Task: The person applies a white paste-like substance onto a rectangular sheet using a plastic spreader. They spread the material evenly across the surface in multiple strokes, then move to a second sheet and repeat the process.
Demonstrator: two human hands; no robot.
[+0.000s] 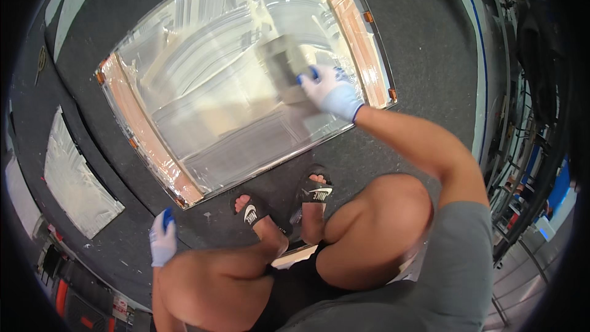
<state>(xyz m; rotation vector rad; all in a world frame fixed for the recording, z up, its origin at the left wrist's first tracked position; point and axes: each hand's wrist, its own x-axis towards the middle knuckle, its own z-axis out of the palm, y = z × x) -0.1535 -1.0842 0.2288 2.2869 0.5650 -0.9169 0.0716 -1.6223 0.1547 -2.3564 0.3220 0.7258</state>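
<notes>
Upper centre of the frame, the right hand [330, 90] grips a flat spreader [284, 60] against the paste-streaked panel [203, 123] lying on the floor; spreading looks underway, thin lower patches next. Left hand [163, 241] rests on the floor, fingers loose, holding nothing.

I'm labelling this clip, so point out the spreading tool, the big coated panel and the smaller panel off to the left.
Spreading tool [284, 61], head view, on its flat grey blade ahead of the gloved right hand.
Big coated panel [209, 98], head view, on its streaked white middle.
Smaller panel [77, 178], head view, on its white coated face.
</notes>
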